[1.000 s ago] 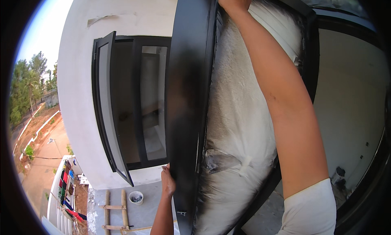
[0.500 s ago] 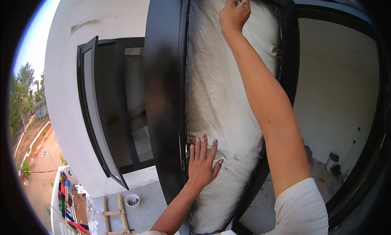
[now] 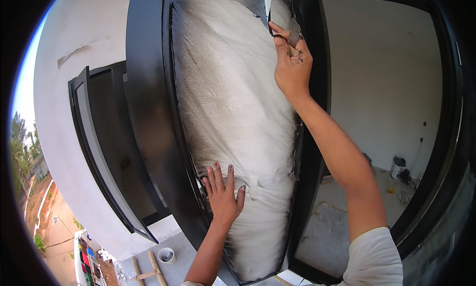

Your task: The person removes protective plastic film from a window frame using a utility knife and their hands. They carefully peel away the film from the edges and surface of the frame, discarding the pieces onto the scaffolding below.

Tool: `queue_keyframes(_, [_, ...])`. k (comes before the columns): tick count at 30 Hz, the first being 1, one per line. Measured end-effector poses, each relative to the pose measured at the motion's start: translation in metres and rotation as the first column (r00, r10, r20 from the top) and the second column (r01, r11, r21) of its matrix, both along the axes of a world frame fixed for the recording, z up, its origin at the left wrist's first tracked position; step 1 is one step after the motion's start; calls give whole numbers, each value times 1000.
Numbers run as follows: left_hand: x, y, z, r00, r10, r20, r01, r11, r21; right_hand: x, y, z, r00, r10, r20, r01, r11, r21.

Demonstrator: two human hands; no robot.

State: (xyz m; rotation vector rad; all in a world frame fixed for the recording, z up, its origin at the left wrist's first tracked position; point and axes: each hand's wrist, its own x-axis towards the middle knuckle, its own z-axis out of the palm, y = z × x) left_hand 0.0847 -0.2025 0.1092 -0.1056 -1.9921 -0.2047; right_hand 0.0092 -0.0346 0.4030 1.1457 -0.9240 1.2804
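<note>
A pale, wrinkled masking sheet [image 3: 233,97], smudged black along its edges, covers a tall panel in a black frame [image 3: 148,102]. My right hand [image 3: 293,70], raised near the panel's upper right, is closed. It holds a scraper [image 3: 294,32] with a flat grey blade and a light handle. Thumb and index finger also pinch a dark-edged loose strip of the sheet [image 3: 269,18]. The sheet's top edge is torn away from the panel there. My left hand [image 3: 224,199] lies open, fingers spread, against the sheet lower down. Dark stains mark the fingers of both hands.
An open black-framed window [image 3: 111,147] is in the white wall at left. Below it are a white bucket [image 3: 166,255] and a wooden ladder-like frame [image 3: 148,273]. Through the right opening, a room holds another bucket [image 3: 397,168] and cables [image 3: 405,196].
My right hand has come down from the panel's top with the scraper, and the sheet's upper edge now hangs loose. The view has shifted; my left hand stays flat on the sheet.
</note>
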Motion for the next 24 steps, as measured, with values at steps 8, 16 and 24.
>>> queue_keyframes(8, [-8,25,26,975,-157,-154,151,987,-52,14,18,-57,999,-33,30,32,999,42])
queue_keyframes(16, [-37,59,155,724,-474,-501,377,880,-288,20,31,-121,982,84,169,-106,987,124])
queue_keyframes(24, [-48,41,240,821,-452,-349,233,824,-516,32,26,-142,956,97,278,-174,948,265])
